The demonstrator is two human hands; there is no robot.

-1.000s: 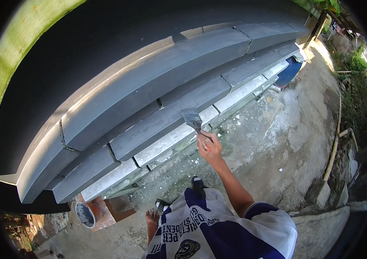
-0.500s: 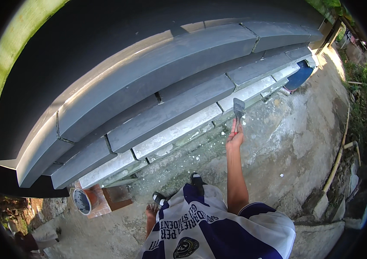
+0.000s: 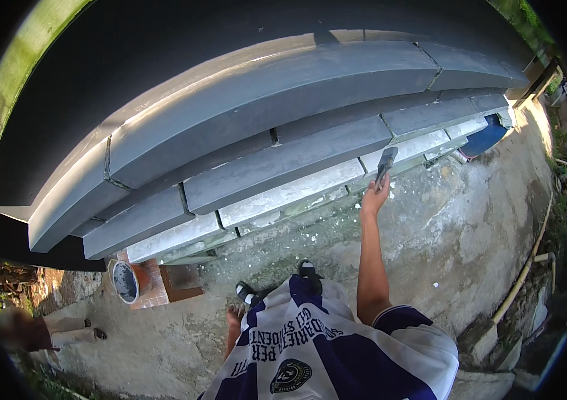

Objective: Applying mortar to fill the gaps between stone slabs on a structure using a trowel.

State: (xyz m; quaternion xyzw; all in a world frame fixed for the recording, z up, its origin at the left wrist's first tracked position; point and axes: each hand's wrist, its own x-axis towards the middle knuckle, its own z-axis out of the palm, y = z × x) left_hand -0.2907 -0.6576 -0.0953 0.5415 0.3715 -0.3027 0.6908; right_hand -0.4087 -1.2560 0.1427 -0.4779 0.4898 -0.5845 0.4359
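My right hand [image 3: 374,195] grips a wide paintbrush [image 3: 386,160], its grey-coated bristles in front of the white lowest course [image 3: 290,190] of the stepped ledge; whether they touch it is unclear. Grey courses [image 3: 283,167] with dark joints run above that. My left hand [image 3: 233,313] hangs low beside my shirt, fingers apart and apparently holding nothing, partly hidden by the shirt. At the ledge's lower left, a bucket [image 3: 125,283] with grey paint stands on a brown board [image 3: 182,287].
A person [image 3: 63,333] in light trousers is at the lower left. A blue drum [image 3: 480,140] sits by the ledge's right end. Pipes [image 3: 527,273], rubble and plants line the right side. Speckled concrete ground [image 3: 437,253] lies below the ledge.
My right hand and the brush have moved right and upward, away from the middle grey course. The view has shifted, and a person has appeared at the lower left.
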